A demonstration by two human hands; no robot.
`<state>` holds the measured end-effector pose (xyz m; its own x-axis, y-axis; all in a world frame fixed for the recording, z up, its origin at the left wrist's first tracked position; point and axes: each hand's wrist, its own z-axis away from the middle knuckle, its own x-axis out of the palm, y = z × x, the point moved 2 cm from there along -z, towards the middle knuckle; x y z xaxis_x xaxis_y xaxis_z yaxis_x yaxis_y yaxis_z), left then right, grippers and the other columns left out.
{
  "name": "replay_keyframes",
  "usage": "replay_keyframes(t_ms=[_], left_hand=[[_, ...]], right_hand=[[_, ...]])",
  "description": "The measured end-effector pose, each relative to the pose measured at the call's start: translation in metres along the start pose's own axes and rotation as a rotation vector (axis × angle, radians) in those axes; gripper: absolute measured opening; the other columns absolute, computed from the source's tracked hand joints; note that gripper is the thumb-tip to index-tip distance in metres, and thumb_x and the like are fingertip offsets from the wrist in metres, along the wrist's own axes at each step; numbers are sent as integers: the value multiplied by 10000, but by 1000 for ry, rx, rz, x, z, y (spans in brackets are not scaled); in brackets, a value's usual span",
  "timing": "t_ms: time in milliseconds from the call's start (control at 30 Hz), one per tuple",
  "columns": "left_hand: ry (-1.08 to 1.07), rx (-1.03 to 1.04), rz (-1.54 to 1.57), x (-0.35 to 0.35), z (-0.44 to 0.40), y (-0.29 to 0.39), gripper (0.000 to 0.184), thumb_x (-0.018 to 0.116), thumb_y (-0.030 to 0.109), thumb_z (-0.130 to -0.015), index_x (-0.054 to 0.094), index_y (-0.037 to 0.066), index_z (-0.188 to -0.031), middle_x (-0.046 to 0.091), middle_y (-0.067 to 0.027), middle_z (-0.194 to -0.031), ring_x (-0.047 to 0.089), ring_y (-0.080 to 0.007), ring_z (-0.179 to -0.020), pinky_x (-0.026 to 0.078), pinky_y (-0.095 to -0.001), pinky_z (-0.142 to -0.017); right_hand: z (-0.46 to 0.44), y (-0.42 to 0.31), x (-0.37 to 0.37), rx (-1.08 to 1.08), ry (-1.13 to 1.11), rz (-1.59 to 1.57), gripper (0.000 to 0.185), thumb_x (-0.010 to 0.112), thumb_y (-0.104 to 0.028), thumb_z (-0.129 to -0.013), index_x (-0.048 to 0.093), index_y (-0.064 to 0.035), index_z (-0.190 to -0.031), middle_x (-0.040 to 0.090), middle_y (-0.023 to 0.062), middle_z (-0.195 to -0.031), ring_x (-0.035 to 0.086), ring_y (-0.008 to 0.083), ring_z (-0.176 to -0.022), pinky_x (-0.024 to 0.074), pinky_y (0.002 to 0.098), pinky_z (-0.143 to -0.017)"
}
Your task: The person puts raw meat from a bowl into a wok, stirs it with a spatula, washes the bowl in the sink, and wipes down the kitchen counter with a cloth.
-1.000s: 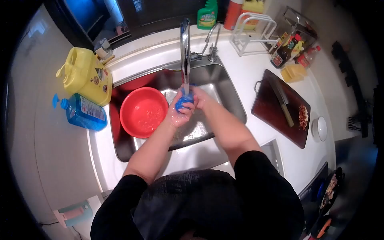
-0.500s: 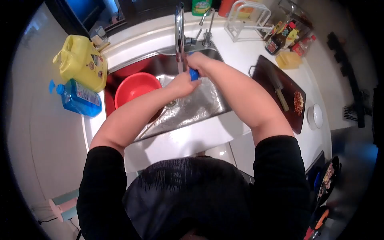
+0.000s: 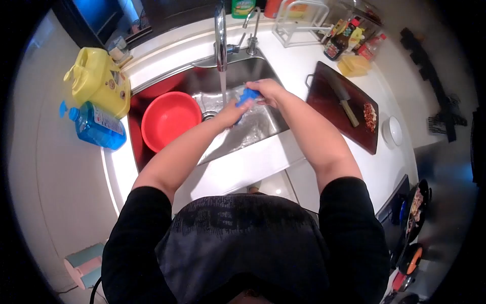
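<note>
Over the metal sink (image 3: pixel 266 119), both of my hands hold a crumpled blue cloth (image 3: pixel 248 95). My left hand (image 3: pixel 231 113) grips its lower left part. Fingers of my right hand (image 3: pixel 270 91) pinch its upper right part. A stream of water runs from the tall faucet (image 3: pixel 220 48), just left of the cloth. The red basin (image 3: pixel 172 121) sits in the left of the sink, beside my left forearm.
Left of the sink stand a yellow jug (image 3: pixel 101 83) and a blue pump bottle (image 3: pixel 101 126). At right, a dark cutting board (image 3: pixel 329 109) carries a knife (image 3: pixel 348 110) and chopped red pieces, with a white bowl (image 3: pixel 392 130) beside it. Sauce bottles (image 3: pixel 340 43) stand behind.
Both hands have come down and away from the faucet with the cloth. The tightly gripped cloth now looks looser, and the water stream falls clear of my hands.
</note>
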<state>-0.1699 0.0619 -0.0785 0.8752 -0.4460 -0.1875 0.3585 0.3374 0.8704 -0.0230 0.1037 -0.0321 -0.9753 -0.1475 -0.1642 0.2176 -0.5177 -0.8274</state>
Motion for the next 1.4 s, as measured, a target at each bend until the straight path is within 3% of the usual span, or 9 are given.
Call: replay_keyframes(t_ms=[133, 300, 500, 667, 733, 900, 967, 1100, 1400], left_hand=[[-793, -372, 1311, -18, -54, -72, 549, 346, 534, -845, 432, 13, -996, 568, -175, -920, 607, -286, -762, 488, -273, -458], [-304, -588, 1248, 14, -4, -40, 653, 233, 545, -859, 327, -48, -1114, 487, -247, -998, 548, -368, -897, 493, -417, -761], [-223, -308, 1370, 54, -11, -11, 574, 252, 512, -868, 333, 40, -1185, 413, -223, -1164, 402, -357, -1103, 330, -474, -931], [-524, 105, 1389, 81, -40, 17, 440, 298, 415, -882, 462, 57, -1079, 496, -156, -1093, 452, -290, -1060, 356, -398, -928], [-239, 17, 1357, 94, -22, 53, 336, 343, 338, -874, 521, 74, -977, 546, -143, -1004, 519, -271, -975, 426, -366, -855], [125, -79, 958, 102, -55, 68, 301, 384, 318, -865, 539, 72, -945, 585, -124, -886, 589, -229, -814, 482, -352, -731], [240, 193, 236, 106, -77, 88, 324, 431, 328, -838, 554, 64, -980, 553, -204, -968, 548, -304, -909, 430, -392, -816], [434, 270, -902, 172, -117, 111, 470, 445, 349, -817, 482, 26, -1156, 202, -304, -1311, 178, -413, -1240, 145, -491, -1005], [664, 251, -1094, 86, -297, 141, 556, 339, 371, -846, 303, 51, -1299, 123, -245, -1373, 116, -346, -1285, 97, -451, -1035]], right_hand=[[14, -4, -24, -674, 298, 695, 211, 583, -246, -785, 639, -67, -883, 593, 91, -733, 560, 220, -664, 436, 329, -631], [109, -43, 0, -1010, 670, 495, 201, 591, -218, -761, 632, -52, -867, 601, 167, -818, 565, 342, -756, 452, 355, -672], [60, 10, 4, -754, 240, 96, 249, 571, -225, -790, 589, -46, -963, 607, 143, -829, 592, 258, -715, 462, 337, -657], [47, 42, 5, 334, -433, -995, 368, 455, -381, -863, 566, -71, -698, 591, 45, -737, 558, 168, -708, 452, 299, -655], [24, 60, -8, 54, -327, -696, 332, 456, -348, -863, 565, -62, -733, 584, 63, -717, 562, 191, -714, 452, 325, -665], [22, 32, -72, -704, 211, 477, 193, 493, -217, -831, 535, -33, -867, 564, 123, -811, 538, 245, -815, 425, 346, -739], [28, 30, -116, -1117, 499, 467, 229, 505, -129, -788, 485, 5, -972, 511, 176, -947, 491, 313, -905, 397, 374, -799], [61, 37, -172, -1120, 580, 270, 302, 516, -70, -759, 447, 9, -1042, 433, 205, -1076, 421, 338, -992, 337, 406, -868], [75, 54, -204, -1062, 433, 432, 297, 526, 11, -710, 482, -8, -1003, 448, 173, -1057, 446, 297, -967, 348, 366, -863]])
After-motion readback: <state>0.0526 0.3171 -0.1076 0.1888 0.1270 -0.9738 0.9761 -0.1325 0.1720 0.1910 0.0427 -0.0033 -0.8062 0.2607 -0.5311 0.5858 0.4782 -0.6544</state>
